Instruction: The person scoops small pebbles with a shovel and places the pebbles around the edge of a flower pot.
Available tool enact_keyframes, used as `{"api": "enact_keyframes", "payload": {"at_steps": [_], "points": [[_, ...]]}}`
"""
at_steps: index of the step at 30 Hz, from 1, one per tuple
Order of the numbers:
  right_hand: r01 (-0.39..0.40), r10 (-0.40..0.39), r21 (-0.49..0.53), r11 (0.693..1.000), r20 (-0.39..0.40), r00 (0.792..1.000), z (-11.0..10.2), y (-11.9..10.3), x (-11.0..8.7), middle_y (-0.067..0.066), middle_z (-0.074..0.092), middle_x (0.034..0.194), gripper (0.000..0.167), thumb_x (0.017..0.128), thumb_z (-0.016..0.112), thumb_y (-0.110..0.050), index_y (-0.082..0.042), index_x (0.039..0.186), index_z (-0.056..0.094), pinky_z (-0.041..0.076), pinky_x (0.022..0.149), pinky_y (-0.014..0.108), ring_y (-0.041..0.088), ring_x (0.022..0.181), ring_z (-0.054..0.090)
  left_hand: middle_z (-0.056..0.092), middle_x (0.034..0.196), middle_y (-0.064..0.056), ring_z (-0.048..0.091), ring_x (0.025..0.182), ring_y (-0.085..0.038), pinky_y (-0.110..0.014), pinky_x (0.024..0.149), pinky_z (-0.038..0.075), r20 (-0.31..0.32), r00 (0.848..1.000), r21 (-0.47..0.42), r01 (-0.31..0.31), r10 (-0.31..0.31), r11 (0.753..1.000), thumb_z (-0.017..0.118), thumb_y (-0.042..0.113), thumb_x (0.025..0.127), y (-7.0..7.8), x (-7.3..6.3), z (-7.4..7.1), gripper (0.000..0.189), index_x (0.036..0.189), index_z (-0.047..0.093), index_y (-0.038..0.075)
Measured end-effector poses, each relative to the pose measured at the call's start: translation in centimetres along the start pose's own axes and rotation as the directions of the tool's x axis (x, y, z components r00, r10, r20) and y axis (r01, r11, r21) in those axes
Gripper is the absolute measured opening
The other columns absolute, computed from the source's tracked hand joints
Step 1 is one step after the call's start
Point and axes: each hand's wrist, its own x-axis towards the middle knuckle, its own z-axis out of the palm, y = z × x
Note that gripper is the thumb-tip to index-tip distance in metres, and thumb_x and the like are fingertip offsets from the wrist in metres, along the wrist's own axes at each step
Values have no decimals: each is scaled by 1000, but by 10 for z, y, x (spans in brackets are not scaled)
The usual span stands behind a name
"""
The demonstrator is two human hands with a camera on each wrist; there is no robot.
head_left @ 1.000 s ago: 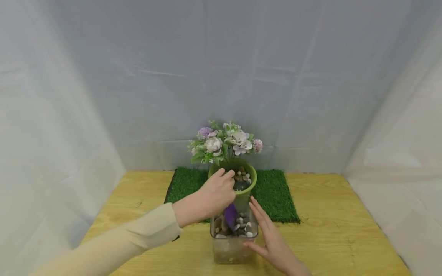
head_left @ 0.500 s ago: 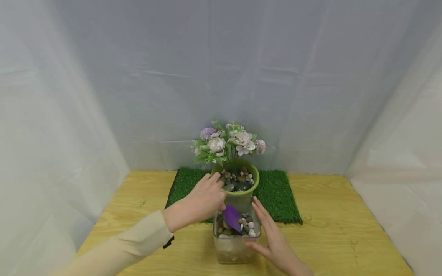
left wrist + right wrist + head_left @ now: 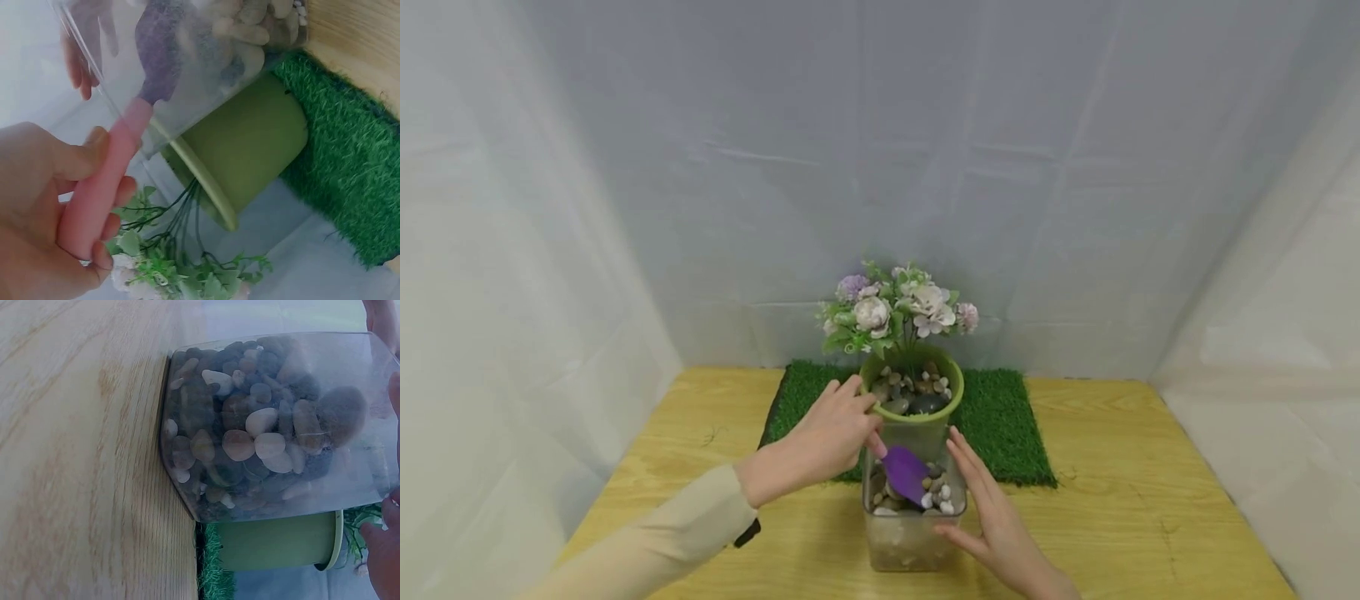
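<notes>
Scoop in left hand, tip unclear

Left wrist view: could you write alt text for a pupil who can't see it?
A left hand grips a pink-handled scoop, its purple blade inside a clear box of stones. Beside the box, a green pot of flowers stands on a grass-like mat.
</notes>
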Motion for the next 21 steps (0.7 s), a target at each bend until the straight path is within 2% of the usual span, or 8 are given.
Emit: {"api": "enact_keyframes", "payload": {"at_steps": [5, 9, 12, 15, 16, 18, 21], "points": [[20, -20, -3, 1000, -12, 1000, 1, 1, 0, 14, 20, 167, 96, 87, 78, -37, 0, 159, 25, 29, 115, 37, 26, 150, 29, 68, 91, -1, 43, 83, -20, -30, 67, 26, -28, 1000, -6, -2, 2, 1000, 71, -9, 77, 1, -2, 2, 27, 86, 79, 16], [14, -14, 12, 1000, -9, 1000, 4, 1, -1, 15, 20, 167, 97, 87, 79, -36, 0, 159, 24, 29, 115, 34, 25, 151, 27, 71, 101, -3, 51, 92, -23, -31, 69, 30, -5, 1000, 51, 23, -23, 998, 75, -3, 79, 6, -5, 1, 22, 89, 78, 16], [14, -13, 34, 999, -9, 1000, 4, 1, -1, 15, 19, 167, 98, 86, 80, -34, 1, 159, 24, 27, 115, 32, 24, 151, 26, 71, 103, -6, 54, 94, -25, -31, 68, 30, 15, 998, 108, 53, -55, 993, 79, 12, 85, 14, -6, -4, 5, 89, 78, 14], [15, -15, 44, 999, -14, 1000, 4, 2, 0, 14, 19, 167, 98, 86, 80, -33, 1, 159, 24, 27, 115, 31, 24, 151, 26, 70, 96, -6, 53, 90, -25, -31, 67, 31, 7, 998, 138, 68, -69, 988, 81, 29, 86, 21, -4, -8, 18, 86, 77, 12], [13, -13, 39, 999, -14, 1000, 4, 2, 1, 14, 19, 167, 98, 86, 80, -33, 1, 159, 24, 27, 115, 31, 24, 151, 26, 70, 97, -6, 55, 93, -27, -31, 68, 34, 6, 998, 145, 67, -68, 987, 80, 32, 87, 22, -3, -9, 21, 87, 77, 12], [16, -16, 27, 1000, -15, 1000, 2, 2, 2, 14, 19, 167, 97, 86, 80, -33, 1, 159, 24, 28, 115, 32, 24, 151, 27, 71, 99, -5, 55, 95, -26, -31, 69, 35, 8, 998, 156, 61, -63, 986, 80, 29, 87, 22, -1, -9, 17, 88, 77, 12], [23, -23, 20, 1000, -14, 1000, 1, 1, 2, 15, 20, 167, 98, 86, 80, -34, 1, 158, 24, 28, 115, 31, 23, 151, 27, 68, 94, -1, 50, 92, -22, -30, 69, 32, 5, 1000, 154, 20, -21, 988, 78, 13, 87, 17, -5, -4, 3, 88, 75, 14]]}}
